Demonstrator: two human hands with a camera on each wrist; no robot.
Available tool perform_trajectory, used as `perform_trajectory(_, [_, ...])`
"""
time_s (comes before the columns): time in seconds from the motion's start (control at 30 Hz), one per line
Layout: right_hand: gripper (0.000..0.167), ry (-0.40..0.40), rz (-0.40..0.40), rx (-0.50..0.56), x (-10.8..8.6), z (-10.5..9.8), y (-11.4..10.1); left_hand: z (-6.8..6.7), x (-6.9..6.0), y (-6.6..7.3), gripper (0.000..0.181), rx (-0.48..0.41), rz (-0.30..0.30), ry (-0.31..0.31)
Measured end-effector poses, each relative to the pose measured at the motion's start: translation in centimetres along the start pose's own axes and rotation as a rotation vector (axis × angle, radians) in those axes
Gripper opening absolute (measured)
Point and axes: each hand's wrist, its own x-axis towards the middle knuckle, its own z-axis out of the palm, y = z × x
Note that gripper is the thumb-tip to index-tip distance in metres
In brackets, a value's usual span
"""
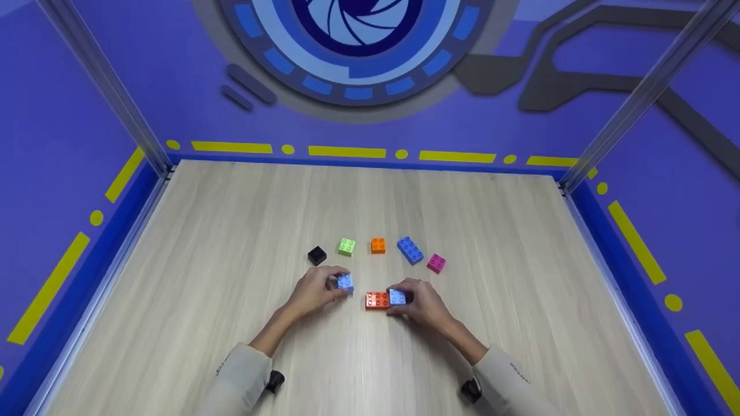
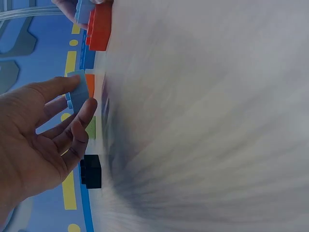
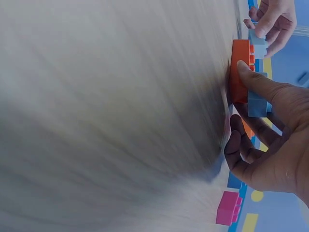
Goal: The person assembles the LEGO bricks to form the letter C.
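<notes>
My left hand (image 1: 317, 290) pinches a light blue brick (image 1: 345, 282) between thumb and fingers, held off the table in the left wrist view. To its right is a longer red brick (image 1: 377, 300). A second light blue brick (image 1: 397, 297) sits on the studs at the red brick's right end and sticks out past it. My right hand (image 1: 424, 302) grips this second brick. In the right wrist view the thumb (image 3: 246, 70) reaches onto the side of the red brick. Whether the second brick is fully pressed down cannot be told.
Behind the hands, loose bricks lie in an arc on the wooden table (image 1: 231, 219): black (image 1: 317, 255), lime green (image 1: 347, 247), orange (image 1: 378, 245), a longer blue one (image 1: 410, 250) and magenta (image 1: 436, 263). Blue-purple walls (image 1: 347, 130) enclose the table's back and sides.
</notes>
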Motion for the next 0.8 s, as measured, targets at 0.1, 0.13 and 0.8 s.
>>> perform_trajectory(0.1, [0.040, -0.004, 0.011, 0.010, 0.0, 0.0, -0.1, 0.0, 0.0, 0.4, 0.035, -0.051, 0.021, -0.018])
perform_trajectory(0.13, [0.040, -0.005, 0.010, 0.012, 0.0, 0.0, -0.1, 0.0, 0.0, 0.5, 0.036, -0.065, 0.029, -0.023])
perform_trajectory(0.8, [0.039, 0.002, -0.004, 0.011, 0.0, 0.0, -0.1, 2.1, -0.4, 1.4, 0.034, -0.105, 0.138, -0.122])
